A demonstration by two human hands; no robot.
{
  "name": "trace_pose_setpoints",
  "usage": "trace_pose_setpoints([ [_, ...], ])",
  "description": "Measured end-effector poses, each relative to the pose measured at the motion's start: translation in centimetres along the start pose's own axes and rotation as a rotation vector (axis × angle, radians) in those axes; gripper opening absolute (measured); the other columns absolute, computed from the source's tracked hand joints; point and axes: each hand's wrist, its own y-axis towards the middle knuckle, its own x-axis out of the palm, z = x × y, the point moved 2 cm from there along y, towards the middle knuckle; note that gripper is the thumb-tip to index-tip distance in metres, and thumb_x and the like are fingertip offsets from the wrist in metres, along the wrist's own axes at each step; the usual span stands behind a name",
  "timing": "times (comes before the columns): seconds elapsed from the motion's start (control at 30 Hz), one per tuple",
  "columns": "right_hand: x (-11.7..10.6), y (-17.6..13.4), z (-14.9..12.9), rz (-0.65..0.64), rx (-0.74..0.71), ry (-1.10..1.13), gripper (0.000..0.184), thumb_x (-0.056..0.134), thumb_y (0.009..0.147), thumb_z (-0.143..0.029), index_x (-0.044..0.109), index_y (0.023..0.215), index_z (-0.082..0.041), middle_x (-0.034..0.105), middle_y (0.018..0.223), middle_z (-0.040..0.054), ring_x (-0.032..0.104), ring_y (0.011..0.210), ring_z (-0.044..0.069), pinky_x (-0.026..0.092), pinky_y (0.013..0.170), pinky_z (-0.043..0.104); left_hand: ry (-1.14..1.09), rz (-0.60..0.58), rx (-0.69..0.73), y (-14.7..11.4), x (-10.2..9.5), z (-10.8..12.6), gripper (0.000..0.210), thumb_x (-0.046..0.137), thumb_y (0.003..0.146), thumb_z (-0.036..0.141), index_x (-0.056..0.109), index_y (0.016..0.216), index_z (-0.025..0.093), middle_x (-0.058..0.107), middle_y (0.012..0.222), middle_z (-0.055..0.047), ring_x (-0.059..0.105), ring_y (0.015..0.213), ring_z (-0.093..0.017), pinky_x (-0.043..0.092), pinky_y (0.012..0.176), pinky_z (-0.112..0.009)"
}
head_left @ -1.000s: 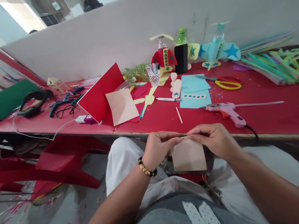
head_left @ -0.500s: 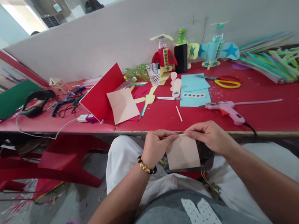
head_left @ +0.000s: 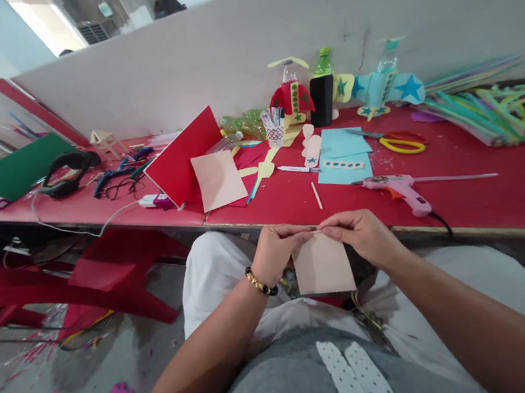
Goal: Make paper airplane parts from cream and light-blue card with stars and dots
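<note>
A small peach sheet of paper (head_left: pixel 323 267) hangs above my lap, held by its far edge. My left hand (head_left: pixel 279 248) pinches that edge from the left, thumb on the near side. My right hand (head_left: pixel 353 233) pinches the same edge from the right, with the fingertips of both hands almost meeting. Just beyond them on the red table (head_left: pixel 274 204) lies a thin wooden stick (head_left: pixel 316 196). A pink glue gun (head_left: pixel 401 189) with a clear glue stick rests to the right, its cable dropping over the table edge.
Blue paper (head_left: pixel 343 148), yellow-handled scissors (head_left: pixel 400 144) and a pen cup (head_left: pixel 274 132) lie farther back. Bottle planes (head_left: pixel 377 85) stand by the wall. A larger peach sheet (head_left: pixel 219 180) leans near a red board (head_left: pixel 186 152). Straw-like strips (head_left: pixel 472 119) are heaped at the right.
My hands still pinch the far edge of the peach paper, with only a slight shift in their hold. The whole view has moved a little, so the table items appear slightly farther right.
</note>
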Motion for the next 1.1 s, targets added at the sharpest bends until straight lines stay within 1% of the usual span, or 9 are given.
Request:
trace_pose_setpoints([
  [0.2,0.2,0.0,0.7,0.006,0.008,0.048,0.026,0.069,0.073,-0.039,0.074,0.085,-0.017,0.072,0.074,0.0038,0.061,0.065,0.015,0.045,0.059,0.026,-0.084,-0.003,-0.072,-0.1,-0.1,-0.6,0.029,0.080,0.061,0.032,0.074,0.083,0.012,0.070,0.068,-0.006,0.061,0.057,-0.014,0.049,0.056,-0.025],
  [0.33,0.1,0.0,1.5,0.014,0.011,0.074,0.028,0.070,0.072,-0.041,0.074,0.085,-0.016,0.072,0.075,0.0049,0.061,0.065,0.016,0.045,0.059,0.027,-0.105,-0.002,-0.088,-0.1,0.0,-0.7,0.029,0.081,0.058,0.029,0.074,0.081,0.012,0.070,0.067,-0.005,0.061,0.057,-0.014,0.049,0.056,-0.025],
  [0.5,0.1,0.2,2.0,0.010,0.023,0.108,0.026,0.072,0.069,-0.039,0.075,0.083,-0.017,0.072,0.074,0.0050,0.062,0.065,0.016,0.047,0.060,0.028,-0.108,0.006,-0.092,0.2,0.1,-0.9,0.026,0.081,0.058,0.027,0.073,0.078,0.012,0.068,0.063,-0.004,0.059,0.053,-0.012,0.047,0.053,-0.023],
  [0.6,0.1,0.6,2.2,0.004,0.031,0.116,0.026,0.072,0.068,-0.039,0.075,0.082,-0.017,0.073,0.075,0.0057,0.063,0.066,0.018,0.048,0.061,0.029,-0.100,0.015,-0.087,0.5,0.1,-1.0,0.025,0.081,0.057,0.026,0.073,0.077,0.012,0.068,0.063,-0.004,0.059,0.054,-0.012,0.046,0.053,-0.023],
  [0.7,0.2,0.8,2.4,-0.007,0.037,0.114,0.027,0.072,0.068,-0.039,0.075,0.084,-0.017,0.073,0.077,0.0062,0.064,0.068,0.018,0.049,0.063,0.029,-0.086,0.035,-0.067,0.6,0.0,-1.1,0.025,0.081,0.055,0.026,0.074,0.075,0.012,0.069,0.065,-0.005,0.060,0.057,-0.013,0.048,0.057,-0.025],
  [0.8,0.2,1.0,2.6,-0.040,0.047,0.105,0.029,0.071,0.070,-0.039,0.074,0.088,-0.017,0.074,0.079,0.0064,0.065,0.069,0.018,0.049,0.064,0.029,-0.054,0.059,-0.034,0.6,0.0,-1.0,0.024,0.081,0.055,0.025,0.074,0.073,0.012,0.070,0.068,-0.005,0.060,0.059,-0.013,0.048,0.060,-0.025],
  [0.87,0.2,1.0,2.7,-0.070,0.054,0.092,0.029,0.069,0.071,-0.040,0.074,0.087,-0.016,0.074,0.077,0.0062,0.064,0.067,0.018,0.048,0.062,0.028,-0.023,0.065,-0.016,0.7,0.1,-1.1,0.022,0.081,0.055,0.024,0.074,0.072,0.012,0.070,0.068,-0.005,0.059,0.059,-0.013,0.047,0.060,-0.024],
  [1.1,0.0,1.1,2.7,-0.082,0.041,0.020,0.029,0.066,0.074,-0.042,0.072,0.083,-0.015,0.071,0.073,0.0048,0.061,0.066,0.017,0.046,0.060,0.027,0.070,0.049,0.012,0.9,0.6,-1.4,0.027,0.078,0.060,0.028,0.075,0.081,0.011,0.071,0.073,-0.006,0.059,0.063,-0.013,0.045,0.061,-0.023],
])
